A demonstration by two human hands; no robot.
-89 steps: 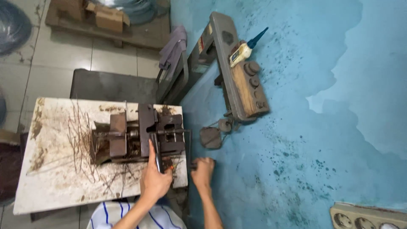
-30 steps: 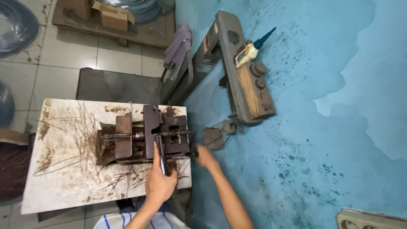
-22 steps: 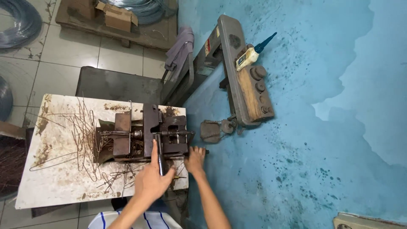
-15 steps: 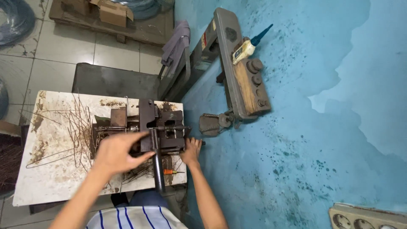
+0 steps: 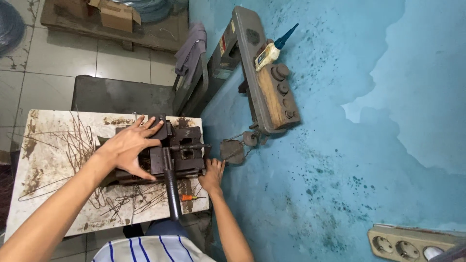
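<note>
A stained white worktable (image 5: 48, 194) stands beside a blue wall (image 5: 340, 145), bearing a dark rusty iron bending jig (image 5: 167, 150). The left hand (image 5: 131, 148) lies spread atop the jig; the right hand (image 5: 212, 174), fingers open, touches its wall-side edge.

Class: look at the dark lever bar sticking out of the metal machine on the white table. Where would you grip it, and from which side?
Probably grip the lever bar near its free lower end, coming from the person's side of the table. That end juts past the machine toward the table's edge with open space around it, while its upper end is sunk in the mechanism.
</note>
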